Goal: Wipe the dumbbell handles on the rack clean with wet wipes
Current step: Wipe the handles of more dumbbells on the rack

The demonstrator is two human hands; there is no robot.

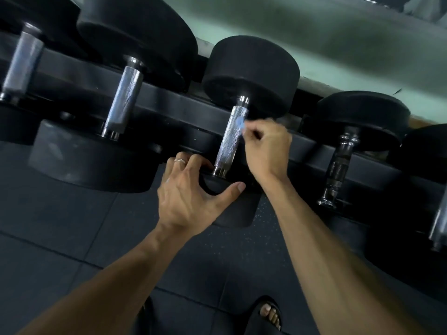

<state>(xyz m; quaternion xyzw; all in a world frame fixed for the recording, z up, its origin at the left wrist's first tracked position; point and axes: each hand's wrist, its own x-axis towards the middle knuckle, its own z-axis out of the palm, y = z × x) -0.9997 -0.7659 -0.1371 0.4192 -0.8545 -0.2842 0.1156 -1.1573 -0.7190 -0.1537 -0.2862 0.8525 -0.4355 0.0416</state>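
Dark rubber floor tiles with light speckles under the rack. Pale green wall behind it. Black sandal with toes showing at bottom edge. Silver ring on a finger.

A: Where is the camera mounted?
B: On the person's head. It is a single wide-angle view, so no second view overlaps it.
A: Which way does it face?
B: Forward and steeply down, tilted, onto the dumbbell rack, close above it.
A: What lies around the rack?
B: Floor lies nearer than the rack, wall beyond it.
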